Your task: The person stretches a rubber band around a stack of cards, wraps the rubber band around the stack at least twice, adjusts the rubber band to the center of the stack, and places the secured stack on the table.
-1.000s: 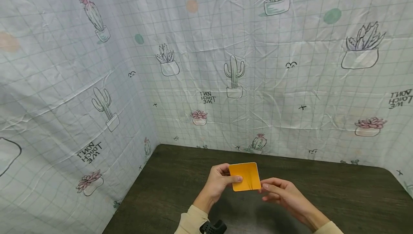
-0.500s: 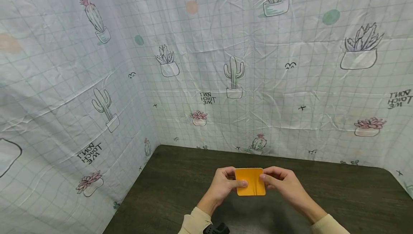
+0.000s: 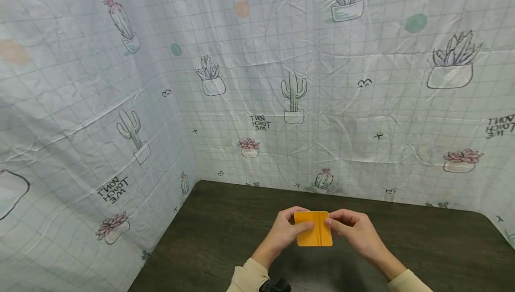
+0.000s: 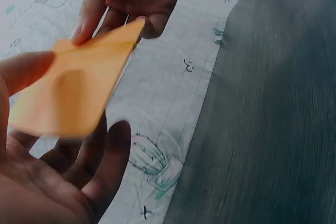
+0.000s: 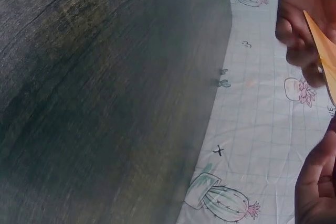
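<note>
An orange square card point(image 3: 306, 238) with rounded corners is held up over the dark table, its face toward me. Vertical crease lines run down its right half. My left hand point(image 3: 281, 230) grips the left side, thumb flat on the face and fingers behind. At the upper right edge, my right hand point(image 3: 362, 234) pinches the card between thumb and fingers. The left wrist view shows the card point(image 4: 97, 77) bent along a line near its far edge. Only a sliver of the card point(image 5: 325, 56) enters the right wrist view.
A dark wood-grain table point(image 3: 225, 220) lies under both hands. White cloth point(image 3: 346, 135) printed with cacti and grid lines hangs behind it and along the left side. A black wrist strap point(image 3: 275, 285) sits at the left cuff.
The right hand has come up from the card's lower right corner to pinch its upper right edge. The card has shifted slightly right and down, and the left thumb lies further in.
</note>
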`<move>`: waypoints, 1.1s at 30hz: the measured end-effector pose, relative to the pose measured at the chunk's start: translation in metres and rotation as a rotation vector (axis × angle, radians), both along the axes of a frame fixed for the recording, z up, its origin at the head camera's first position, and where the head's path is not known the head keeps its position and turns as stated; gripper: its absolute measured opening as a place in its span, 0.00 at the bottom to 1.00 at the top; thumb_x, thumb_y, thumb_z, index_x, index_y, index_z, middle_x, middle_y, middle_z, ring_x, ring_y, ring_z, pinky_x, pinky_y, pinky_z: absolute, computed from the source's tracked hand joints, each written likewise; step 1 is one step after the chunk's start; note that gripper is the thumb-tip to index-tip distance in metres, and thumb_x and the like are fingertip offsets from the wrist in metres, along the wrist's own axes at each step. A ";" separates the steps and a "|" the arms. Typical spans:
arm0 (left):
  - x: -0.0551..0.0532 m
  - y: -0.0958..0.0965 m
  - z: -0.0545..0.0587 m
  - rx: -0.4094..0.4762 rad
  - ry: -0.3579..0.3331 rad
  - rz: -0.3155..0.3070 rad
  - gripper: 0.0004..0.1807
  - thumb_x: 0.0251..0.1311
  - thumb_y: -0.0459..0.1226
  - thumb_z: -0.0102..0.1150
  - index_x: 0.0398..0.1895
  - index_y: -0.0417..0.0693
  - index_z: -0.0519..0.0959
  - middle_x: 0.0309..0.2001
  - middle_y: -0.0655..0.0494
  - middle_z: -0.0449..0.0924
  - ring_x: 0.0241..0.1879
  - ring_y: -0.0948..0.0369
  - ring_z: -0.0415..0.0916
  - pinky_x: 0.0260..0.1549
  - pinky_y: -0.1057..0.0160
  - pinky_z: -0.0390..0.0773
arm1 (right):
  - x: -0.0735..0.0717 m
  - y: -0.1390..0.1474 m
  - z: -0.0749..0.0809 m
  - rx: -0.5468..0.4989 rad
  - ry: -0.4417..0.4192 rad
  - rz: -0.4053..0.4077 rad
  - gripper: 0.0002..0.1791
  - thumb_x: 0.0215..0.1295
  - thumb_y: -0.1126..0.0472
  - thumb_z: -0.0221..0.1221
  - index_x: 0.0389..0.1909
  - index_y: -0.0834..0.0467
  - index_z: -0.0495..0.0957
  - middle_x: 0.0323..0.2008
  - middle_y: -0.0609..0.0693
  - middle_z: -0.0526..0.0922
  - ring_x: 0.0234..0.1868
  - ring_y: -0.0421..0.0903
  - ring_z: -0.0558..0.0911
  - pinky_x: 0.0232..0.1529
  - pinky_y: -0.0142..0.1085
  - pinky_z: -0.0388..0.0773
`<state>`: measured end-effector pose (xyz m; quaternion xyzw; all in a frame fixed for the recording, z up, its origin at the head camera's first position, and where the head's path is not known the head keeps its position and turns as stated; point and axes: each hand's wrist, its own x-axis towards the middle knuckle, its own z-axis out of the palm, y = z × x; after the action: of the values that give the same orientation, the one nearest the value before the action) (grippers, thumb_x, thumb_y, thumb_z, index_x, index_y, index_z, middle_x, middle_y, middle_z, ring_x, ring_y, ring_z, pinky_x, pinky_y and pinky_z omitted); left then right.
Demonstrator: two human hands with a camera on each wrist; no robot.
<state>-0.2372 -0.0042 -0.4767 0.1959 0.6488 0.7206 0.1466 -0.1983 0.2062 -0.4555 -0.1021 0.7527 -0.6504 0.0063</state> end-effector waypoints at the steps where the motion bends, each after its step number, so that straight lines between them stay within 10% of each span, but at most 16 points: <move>1: 0.000 0.003 0.000 0.005 0.010 0.000 0.13 0.57 0.42 0.63 0.44 0.50 0.80 0.39 0.53 0.80 0.35 0.57 0.79 0.33 0.59 0.80 | 0.000 0.000 -0.001 0.008 0.010 0.002 0.15 0.63 0.58 0.58 0.43 0.66 0.78 0.33 0.59 0.81 0.28 0.49 0.78 0.29 0.40 0.79; 33: 0.004 0.018 0.007 0.107 -0.042 0.199 0.08 0.57 0.38 0.60 0.32 0.41 0.78 0.31 0.53 0.77 0.28 0.58 0.77 0.26 0.61 0.79 | 0.002 -0.009 -0.007 0.000 -0.039 0.045 0.18 0.62 0.55 0.59 0.42 0.67 0.76 0.28 0.62 0.79 0.27 0.58 0.77 0.29 0.47 0.79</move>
<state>-0.2329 0.0135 -0.4698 0.1228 0.6225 0.7691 0.0775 -0.1968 0.1969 -0.4623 -0.1064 0.7501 -0.6518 0.0355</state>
